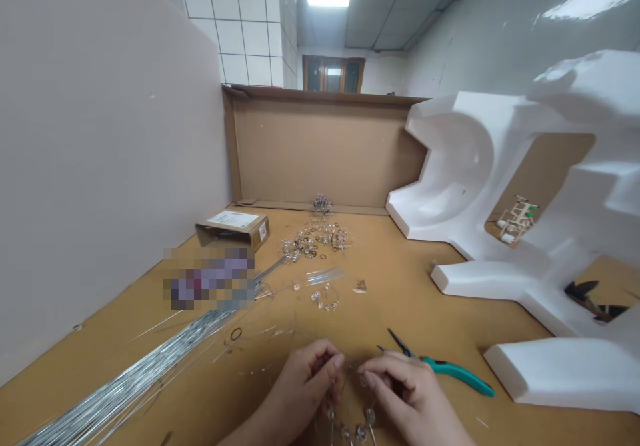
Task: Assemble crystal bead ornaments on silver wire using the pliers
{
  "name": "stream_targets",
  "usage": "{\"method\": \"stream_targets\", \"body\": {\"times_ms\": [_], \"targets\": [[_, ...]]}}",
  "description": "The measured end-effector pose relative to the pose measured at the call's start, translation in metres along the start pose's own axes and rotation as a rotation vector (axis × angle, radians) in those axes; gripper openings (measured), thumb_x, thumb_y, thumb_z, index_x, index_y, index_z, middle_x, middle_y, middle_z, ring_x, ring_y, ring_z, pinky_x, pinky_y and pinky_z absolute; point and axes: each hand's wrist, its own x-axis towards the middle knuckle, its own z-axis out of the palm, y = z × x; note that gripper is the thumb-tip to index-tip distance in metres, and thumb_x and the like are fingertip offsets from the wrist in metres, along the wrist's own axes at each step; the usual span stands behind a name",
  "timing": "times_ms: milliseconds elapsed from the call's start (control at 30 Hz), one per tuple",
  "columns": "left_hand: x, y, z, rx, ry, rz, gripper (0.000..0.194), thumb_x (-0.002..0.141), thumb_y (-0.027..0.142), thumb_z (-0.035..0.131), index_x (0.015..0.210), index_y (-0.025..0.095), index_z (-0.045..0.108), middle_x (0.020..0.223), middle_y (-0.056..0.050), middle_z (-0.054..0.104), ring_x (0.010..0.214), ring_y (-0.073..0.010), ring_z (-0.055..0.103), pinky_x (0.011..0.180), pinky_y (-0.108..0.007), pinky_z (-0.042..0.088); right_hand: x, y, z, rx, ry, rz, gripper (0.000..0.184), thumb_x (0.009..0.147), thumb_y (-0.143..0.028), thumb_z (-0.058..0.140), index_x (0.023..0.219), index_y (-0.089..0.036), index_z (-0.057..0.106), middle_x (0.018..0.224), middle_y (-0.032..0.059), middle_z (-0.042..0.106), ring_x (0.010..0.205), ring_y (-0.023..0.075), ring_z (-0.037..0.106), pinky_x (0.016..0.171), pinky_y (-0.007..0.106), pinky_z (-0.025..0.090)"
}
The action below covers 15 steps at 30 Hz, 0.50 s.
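My left hand (311,385) is closed in a pinch near the front of the table, apparently on a thin wire of a loop strung with clear beads (361,433). My right hand (407,387) faces it a short gap away, thumb and forefinger pinched at a clear bead (363,379) on the same loop. The loop hangs low between both hands, its bottom cut off by the frame. Just beyond my right hand lie pliers (457,374) with a teal handle, their dark jaws pointing away to the left. Part of the pliers is hidden by that hand.
A bundle of silvery wires (150,373) stretches across the left side. Behind it sit a blurred purple object (213,279) and a small cardboard box (240,227). Clear beaded pieces (327,236) and thin clear rods (324,276) lie mid-table. White foam packing (475,279) borders the right.
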Motion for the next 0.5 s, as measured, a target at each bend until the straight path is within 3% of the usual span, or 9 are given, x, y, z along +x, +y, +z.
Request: {"method": "stream_targets", "body": {"times_ms": [333, 500], "targets": [[-0.0022, -0.0005, 0.0034, -0.014, -0.084, 0.011, 0.033, 0.082, 0.045, 0.042, 0.075, 0.015, 0.052, 0.051, 0.004, 0.051, 0.040, -0.0069, 0.045, 0.041, -0.017, 0.038, -0.0008, -0.0024, 0.0036, -0.039, -0.016, -0.177, 0.025, 0.086, -0.024, 0.040, 0.088, -0.021, 0.065, 0.074, 0.0051, 0.059, 0.066, 0.0125, 0.055, 0.060, 0.021, 0.043], [-0.0024, -0.0016, 0.0042, 0.018, -0.098, 0.000, 0.034, 0.083, 0.045, 0.041, 0.075, 0.014, 0.053, 0.053, 0.004, 0.051, 0.040, -0.0069, 0.045, 0.041, -0.017, 0.037, -0.0030, -0.0061, 0.0028, -0.132, -0.108, -0.158, 0.026, 0.087, -0.023, 0.038, 0.084, -0.022, 0.064, 0.075, 0.0038, 0.058, 0.068, 0.0126, 0.054, 0.063, 0.022, 0.041]]}}
